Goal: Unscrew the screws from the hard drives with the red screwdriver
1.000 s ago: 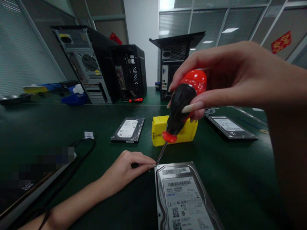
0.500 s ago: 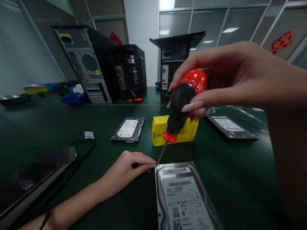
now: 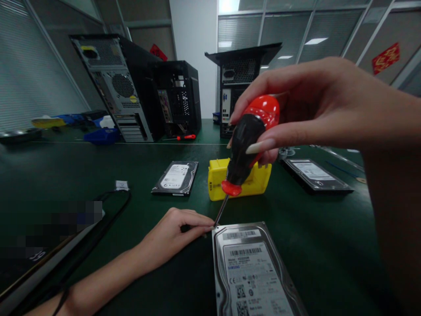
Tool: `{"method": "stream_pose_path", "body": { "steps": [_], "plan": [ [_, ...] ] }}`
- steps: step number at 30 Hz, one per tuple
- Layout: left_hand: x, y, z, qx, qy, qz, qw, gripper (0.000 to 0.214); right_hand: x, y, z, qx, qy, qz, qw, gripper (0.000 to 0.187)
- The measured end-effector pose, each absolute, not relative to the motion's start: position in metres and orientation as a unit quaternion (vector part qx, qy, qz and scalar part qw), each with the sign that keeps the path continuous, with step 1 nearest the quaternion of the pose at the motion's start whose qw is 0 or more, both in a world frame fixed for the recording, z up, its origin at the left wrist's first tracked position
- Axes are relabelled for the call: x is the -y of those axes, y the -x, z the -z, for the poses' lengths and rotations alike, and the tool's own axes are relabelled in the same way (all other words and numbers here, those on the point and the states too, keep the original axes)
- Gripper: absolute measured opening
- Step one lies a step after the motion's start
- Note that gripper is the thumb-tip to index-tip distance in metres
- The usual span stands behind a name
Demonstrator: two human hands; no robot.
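Note:
My right hand (image 3: 315,105) grips the red and black handle of a screwdriver (image 3: 245,145), held tilted close to the camera. Its thin shaft runs down to the far left corner of a hard drive (image 3: 253,272) lying label up on the green mat. My left hand (image 3: 171,235) rests on the mat beside that corner, fingers pinched together at the screwdriver tip; what they pinch is too small to make out.
A yellow box (image 3: 215,177) sits just behind the screwdriver. Two more hard drives lie on the mat, one (image 3: 176,177) left of the box and another (image 3: 317,175) at the right. Open computer cases (image 3: 125,87) stand at the back. A black cable (image 3: 108,215) curls at the left.
The screwdriver handle has shifted very slightly to the left in my right hand. My left hand and the hard drive stay as they were.

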State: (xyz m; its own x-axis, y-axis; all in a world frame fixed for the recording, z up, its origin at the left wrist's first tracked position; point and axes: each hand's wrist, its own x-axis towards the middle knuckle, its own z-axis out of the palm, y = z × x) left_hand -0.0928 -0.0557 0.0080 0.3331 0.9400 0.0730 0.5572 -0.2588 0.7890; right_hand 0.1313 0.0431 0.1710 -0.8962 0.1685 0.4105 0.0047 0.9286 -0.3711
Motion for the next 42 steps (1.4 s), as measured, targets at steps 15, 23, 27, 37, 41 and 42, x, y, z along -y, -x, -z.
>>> {"method": "stream_pose_path", "body": {
  "steps": [15, 23, 27, 37, 41, 42],
  "plan": [
    [0.056, 0.094, -0.009, -0.515, -0.737, -0.281, 0.336, 0.021, -0.042, -0.130, -0.172, 0.959, 0.058, -0.165, 0.221, 0.026],
    [0.058, 0.093, -0.009, -0.518, -0.741, -0.285, 0.318, 0.022, -0.041, -0.129, -0.170, 0.957, 0.064, -0.169, 0.228, 0.024],
    [0.058, 0.092, -0.010, -0.519, -0.738, -0.290, 0.319, 0.021, -0.040, -0.127, -0.169, 0.954, 0.063, -0.182, 0.229, 0.021],
    [0.059, 0.093, -0.010, -0.519, -0.740, -0.289, 0.317, 0.023, -0.030, -0.118, -0.166, 0.954, 0.046, -0.184, 0.234, 0.025],
    [0.057, 0.091, -0.010, -0.521, -0.730, -0.297, 0.327, 0.022, -0.030, -0.114, -0.164, 0.950, 0.034, -0.196, 0.242, 0.028],
    [0.057, 0.090, -0.009, -0.526, -0.725, -0.302, 0.326, 0.021, -0.031, -0.112, -0.163, 0.948, 0.032, -0.201, 0.245, 0.029]
  ]
}}
